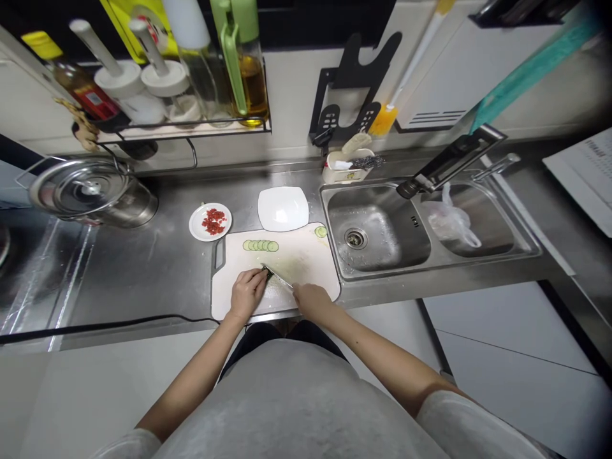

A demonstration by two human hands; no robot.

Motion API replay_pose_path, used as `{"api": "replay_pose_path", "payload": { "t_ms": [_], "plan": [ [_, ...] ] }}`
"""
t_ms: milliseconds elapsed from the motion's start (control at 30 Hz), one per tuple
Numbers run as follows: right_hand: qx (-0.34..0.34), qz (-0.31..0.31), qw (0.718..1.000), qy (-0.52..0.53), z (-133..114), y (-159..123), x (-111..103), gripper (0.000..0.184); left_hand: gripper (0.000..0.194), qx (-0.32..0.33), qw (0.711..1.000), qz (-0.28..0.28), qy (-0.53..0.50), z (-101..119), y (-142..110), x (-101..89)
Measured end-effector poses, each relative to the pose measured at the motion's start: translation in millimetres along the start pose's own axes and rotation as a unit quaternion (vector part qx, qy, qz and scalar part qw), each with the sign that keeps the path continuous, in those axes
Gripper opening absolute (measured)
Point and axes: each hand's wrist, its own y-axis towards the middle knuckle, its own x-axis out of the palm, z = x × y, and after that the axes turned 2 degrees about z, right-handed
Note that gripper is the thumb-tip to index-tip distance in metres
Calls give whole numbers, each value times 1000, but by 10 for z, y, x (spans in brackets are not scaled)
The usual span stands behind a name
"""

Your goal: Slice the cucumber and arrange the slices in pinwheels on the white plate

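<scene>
My left hand (247, 293) presses its fingers on a dark green piece of cucumber (268, 273), mostly hidden under them. Closed around a knife's handle, my right hand (310, 299) holds the knife (282, 279) with its blade slanting against the cucumber. Both hands are over the white cutting board (227, 290). Beyond them lies a row of overlapping cucumber slices (261, 245), and a few end slices (320, 232) sit at the board's far right corner. Behind the board stand a bare white square plate (284, 208) and a small round plate (194, 226) with chopped red bits (214, 221).
To the right is a double sink (382, 220) with a black faucet (449, 162) and a plastic bag (454, 224) in its far basin. A lidded steel pot (129, 207) stands left. A black cord (143, 320) runs along the counter's front edge. Bottles fill a wall rack (191, 131).
</scene>
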Motion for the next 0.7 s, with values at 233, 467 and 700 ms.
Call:
{"api": "replay_pose_path", "payload": {
  "t_ms": [233,467,700],
  "plan": [
    [4,1,1000,6,-31,103,53,28,26,-4,1000,-1,7,-9,2,12],
    [6,12,1000,6,-25,162,174,28,25,-3,1000,2,7,-1,3,0],
    [15,48,999,14,-9,65,125,31,27,0,1000,4,22,54,33,-38]
  ]
}}
